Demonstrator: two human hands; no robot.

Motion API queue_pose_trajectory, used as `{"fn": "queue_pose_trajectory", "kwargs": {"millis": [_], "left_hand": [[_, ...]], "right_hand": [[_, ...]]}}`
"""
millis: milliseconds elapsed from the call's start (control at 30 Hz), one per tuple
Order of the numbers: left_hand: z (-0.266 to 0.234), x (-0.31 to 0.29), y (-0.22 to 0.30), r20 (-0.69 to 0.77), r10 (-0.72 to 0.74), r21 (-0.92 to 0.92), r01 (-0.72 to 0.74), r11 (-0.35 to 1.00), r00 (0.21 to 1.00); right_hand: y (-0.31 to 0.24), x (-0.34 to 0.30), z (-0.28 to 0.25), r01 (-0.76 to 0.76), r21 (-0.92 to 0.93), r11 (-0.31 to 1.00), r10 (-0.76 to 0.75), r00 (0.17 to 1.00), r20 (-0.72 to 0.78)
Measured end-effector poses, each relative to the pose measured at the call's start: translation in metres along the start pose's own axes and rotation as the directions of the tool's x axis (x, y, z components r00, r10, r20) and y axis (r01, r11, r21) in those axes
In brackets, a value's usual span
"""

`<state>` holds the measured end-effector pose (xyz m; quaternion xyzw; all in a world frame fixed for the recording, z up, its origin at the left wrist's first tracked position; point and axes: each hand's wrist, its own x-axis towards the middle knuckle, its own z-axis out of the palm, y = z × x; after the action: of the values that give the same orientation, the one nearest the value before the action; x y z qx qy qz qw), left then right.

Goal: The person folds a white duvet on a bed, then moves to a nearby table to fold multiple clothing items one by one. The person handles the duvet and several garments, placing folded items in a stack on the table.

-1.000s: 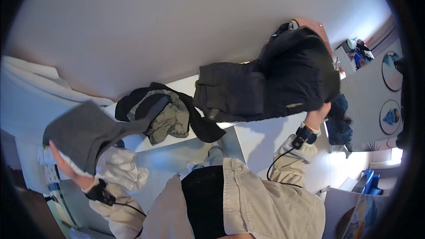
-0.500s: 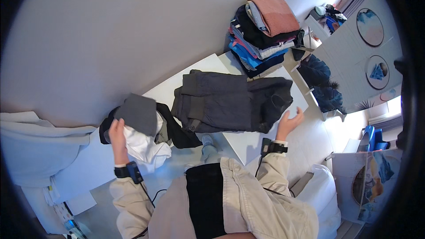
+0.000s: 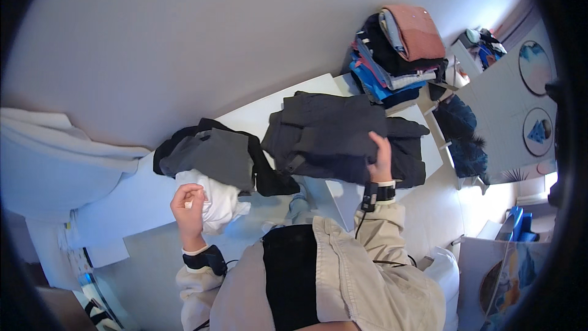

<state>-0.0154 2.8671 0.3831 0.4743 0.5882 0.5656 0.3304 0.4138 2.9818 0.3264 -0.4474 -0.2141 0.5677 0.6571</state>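
Note:
A dark grey garment [image 3: 331,129], partly folded, lies spread on the white tabletop. My right hand [image 3: 381,159] is over its right part, with thumb and fingers apart; whether it touches the cloth is hard to tell. Beyond that hand, a darker section of cloth [image 3: 409,153] reaches toward the table's right edge. On the left is a heap with a grey cloth [image 3: 214,156] lying over black fabric [image 3: 266,168]. A white garment [image 3: 222,208] hangs down below it. My left hand [image 3: 188,211] is beside this white garment, fingers curled in toward the thumb, with nothing visible in them.
A tall stack of folded clothes [image 3: 398,49] stands at the back right, against the wall. Pale draped fabric [image 3: 55,165] lies at the far left. To the right are dark blue leaf-shaped cushions [image 3: 456,119] and a panel with round pictures [image 3: 539,132].
My left hand has let go of the grey cloth and drawn back toward me. My right hand has moved from beside the dark garment to over it. The whole view has shifted.

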Motion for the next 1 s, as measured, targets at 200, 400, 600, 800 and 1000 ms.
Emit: {"fn": "queue_pose_trajectory", "kwargs": {"millis": [200, 400, 600, 800, 1000], "left_hand": [[-0.025, 0.008, 0.044, -0.362, 0.199, -0.197, -0.284, 0.938, 0.911], [-0.112, -0.028, 0.103, -0.536, 0.217, -0.504, -0.515, 0.693, 0.816], [-0.108, -0.052, 0.114, -0.717, 0.091, -0.158, -0.289, 0.944, 0.691], [-0.084, -0.034, 0.062, -0.325, -0.022, 0.018, 0.030, 0.999, 0.945], [0.010, 0.019, -0.002, 0.248, -0.327, -0.121, 0.364, 0.923, 0.912]], "right_hand": [[0.009, 0.008, -0.005, 0.248, -0.273, 0.930, -0.153, 0.933, 0.326], [0.114, -0.017, -0.056, 0.538, -0.792, -0.289, 0.115, 0.840, 0.530], [0.131, 0.008, -0.079, 0.568, -0.786, -0.245, -0.154, 0.777, 0.610], [0.019, 0.036, -0.064, 0.352, -0.825, 0.443, -0.214, 0.935, 0.284], [-0.155, 0.024, -0.080, 0.462, -0.747, 0.479, -0.143, 0.880, 0.452]]}}
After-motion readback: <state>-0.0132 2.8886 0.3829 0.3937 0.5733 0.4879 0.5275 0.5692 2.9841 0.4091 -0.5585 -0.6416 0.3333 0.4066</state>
